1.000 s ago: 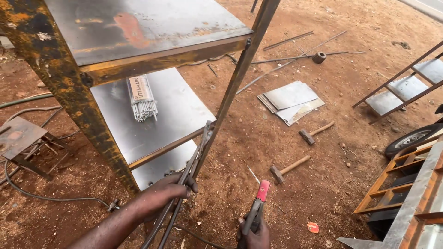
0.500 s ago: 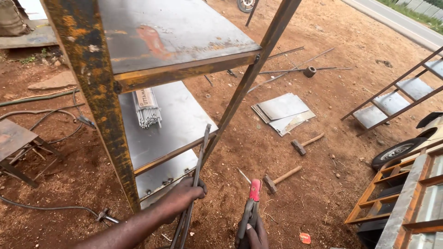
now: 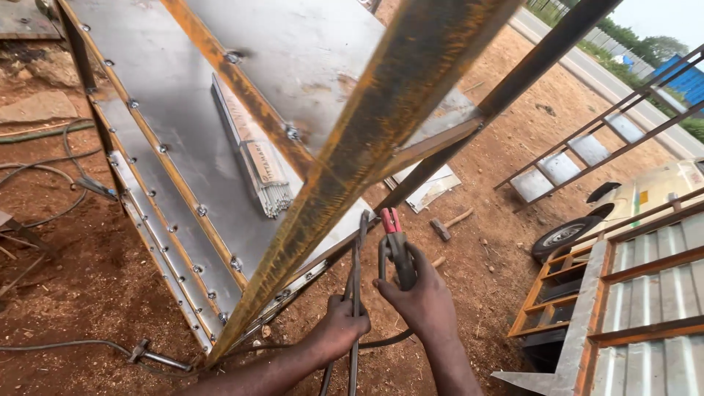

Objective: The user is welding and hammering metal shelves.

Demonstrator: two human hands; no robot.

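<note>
Here, going from the left, a welding cable (image 3: 66, 345) trails over the red dirt ground (image 3: 81, 279) toward a clamp (image 3: 150, 357) lying well left of the left hand (image 3: 339, 330). Above and left of its fingers rises a steel shelf frame (image 3: 220, 242), with rusty angle-iron uprights, riveted sheet-metal shelves and a bundle of welding rods (image 3: 257, 165) lying on one shelf. The left hand is closed, its fingers wrapped tight around a thin dark steel bar (image 3: 357, 293) that runs upright between the two hands, its top end close beside the frame. The bar looks stiff, hard and fairly light for its length, rough rather than slippery; a full wrap low on the shaft, as here, seems the sound hold, since a long thin bar would swing if pinched near an end. Just right of it, the right hand (image 3: 424, 302) has its fingers curled shut around the handle of an electrode holder (image 3: 394, 246) with red jaw tips pointing up, no rod visible in them. The holder is likely solid and spring-loaded, with an insulated handle as the place to grip, and its cable adds drag from below. Farther right of the fingers lie a hammer (image 3: 449, 224), a wheel (image 3: 566, 236) and stacked framed panels (image 3: 645, 293).
</note>
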